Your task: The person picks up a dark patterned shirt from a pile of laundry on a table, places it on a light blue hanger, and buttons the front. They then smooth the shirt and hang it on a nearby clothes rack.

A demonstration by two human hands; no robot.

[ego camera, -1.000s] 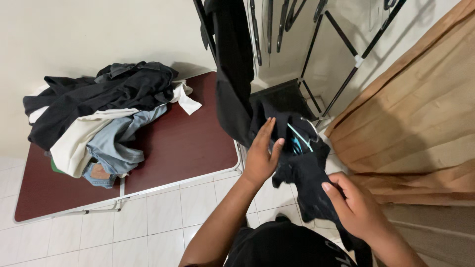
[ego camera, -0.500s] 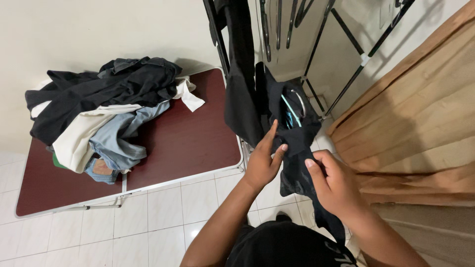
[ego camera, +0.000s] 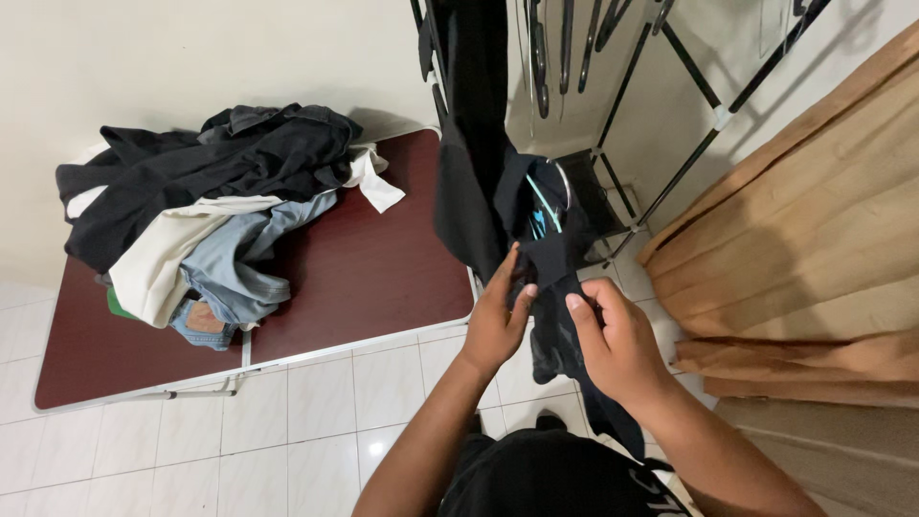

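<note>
The black garment hangs at about one o'clock from the body, on a teal hanger just below the black rack, with the left hand pinching its fabric at the upper edge and the right hand closed on the cloth just beside it, toward three o'clock. To do this well, I judge both grips should stay near the hanger's shoulder, pulling evenly so the cloth does not slide off. The folding table with piled clothes lies toward ten o'clock.
</note>
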